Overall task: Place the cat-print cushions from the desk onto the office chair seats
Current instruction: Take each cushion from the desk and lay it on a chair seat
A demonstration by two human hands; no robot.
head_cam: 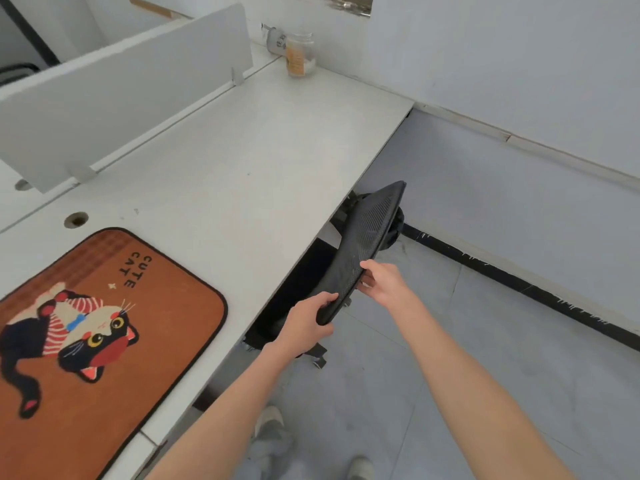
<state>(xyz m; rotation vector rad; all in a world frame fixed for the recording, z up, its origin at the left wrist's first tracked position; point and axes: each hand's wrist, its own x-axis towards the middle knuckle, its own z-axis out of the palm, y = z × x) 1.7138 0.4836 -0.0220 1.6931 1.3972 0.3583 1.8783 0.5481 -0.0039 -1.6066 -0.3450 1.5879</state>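
Both my left hand (306,323) and right hand (384,282) clamp the mesh chair backrest (363,244), tucked under the desk (242,161). Cat-print cushion (104,327) looks thin, soft, floppy, light; I'd pinch two edges.

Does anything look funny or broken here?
Nothing looks broken or spilled. The black mesh chair back leans at a slant beside the desk edge, but that is because both hands, left and right, hold its top edge. The cat-print cushion lies flat on the desk. The jar stands upright.
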